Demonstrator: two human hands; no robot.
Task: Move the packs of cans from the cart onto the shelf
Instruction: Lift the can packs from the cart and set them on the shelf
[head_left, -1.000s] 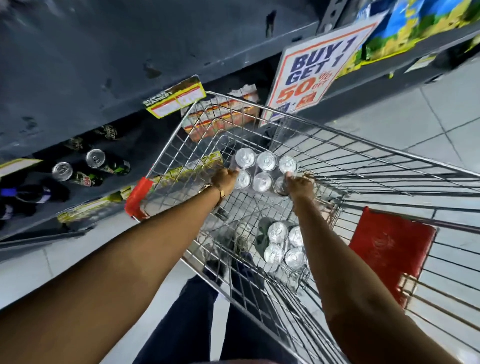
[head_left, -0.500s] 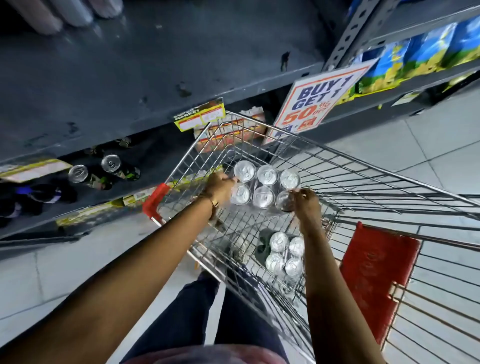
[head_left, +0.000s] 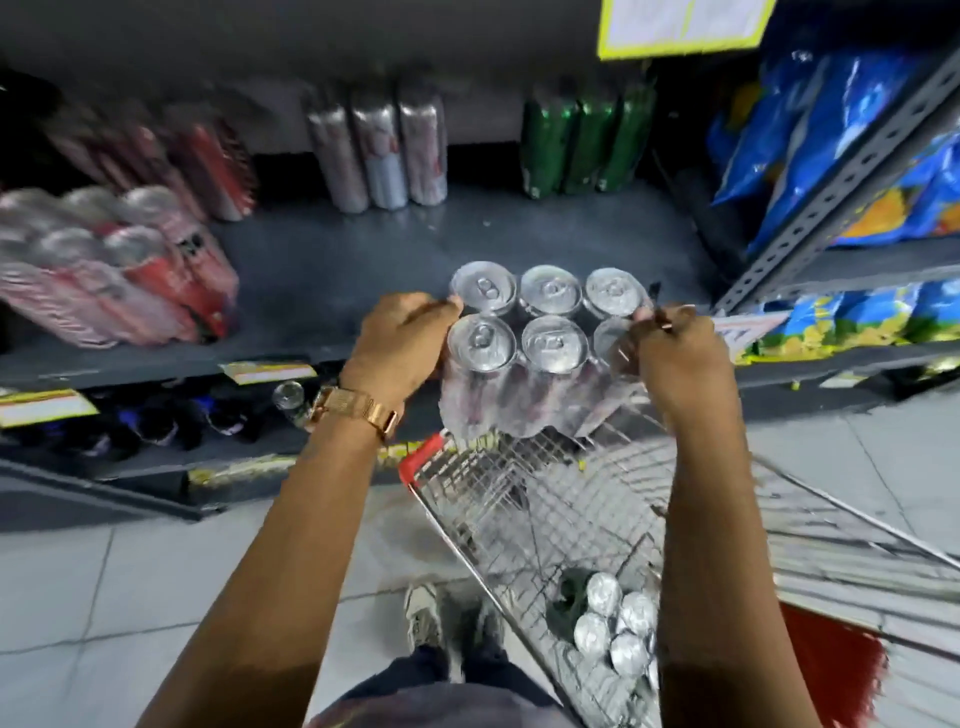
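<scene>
While both hands grip it, I have the shrink-wrapped six-pack of silver cans (head_left: 540, 332) held in the air just over the front edge of the dark grey metal shelf (head_left: 332, 270), above the front end of the wire shopping cart (head_left: 519, 499). Left hand (head_left: 400, 343): fingers curled around the pack's left side, rose-gold mesh watch (head_left: 353, 408) on the wrist. Right hand (head_left: 675, 358): fingers closed on the pack's right side, pinching the wrap.

Shelf surface is scuffed and mostly bare at centre. Red-and-white can packs (head_left: 119, 265) sit at its left end near the front edge. At the back edge stand a silver three-can pack (head_left: 379, 150) and, right of it, a green can pack (head_left: 582, 140). Yellow price tag (head_left: 267, 371) is on the shelf's front lip. Blue snack bags (head_left: 841, 135) fill the next bay, past the perforated grey upright (head_left: 831, 192).

Second pack of silver cans (head_left: 618, 629) lies in the cart's near end, beside my right forearm. Cart has a red corner bumper (head_left: 423, 460). Floor is pale grey tile (head_left: 104, 597). Heavy motion blur at the frame edges.
</scene>
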